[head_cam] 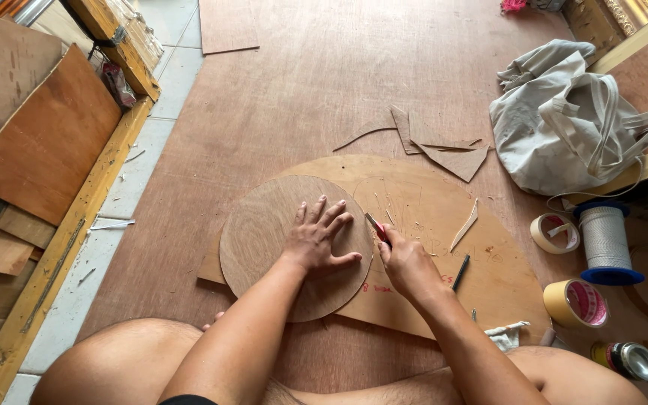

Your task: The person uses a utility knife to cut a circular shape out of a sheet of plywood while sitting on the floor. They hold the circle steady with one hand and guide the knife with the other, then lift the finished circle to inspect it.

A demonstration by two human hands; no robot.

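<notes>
- Head view, frame centre: left hand (319,238) lies flat, fingers spread wide, pinning a round plywood disc (271,247) so it cannot shift.
- Right hand (408,264) grips a red-handled knife (377,229), closed around it, blade at the disc's right edge.
- Beneath lies a larger, smooth, pencil-marked plywood sheet (481,277).

Disc (264,240) under left hand (316,241): thin plywood, matt, visible grain. Bigger sheet (444,225) beneath: same ply w/ pencil marks. Offcuts (444,146): ply, rough edges. Knife (377,228) in right hand (408,264): red plastic body. Bag (564,120): off-white cloth, creased. Tape rolls (575,303): matt paper. Spool (606,241): white cord, blue plastic ends. Can (628,360): shiny metal.
</notes>
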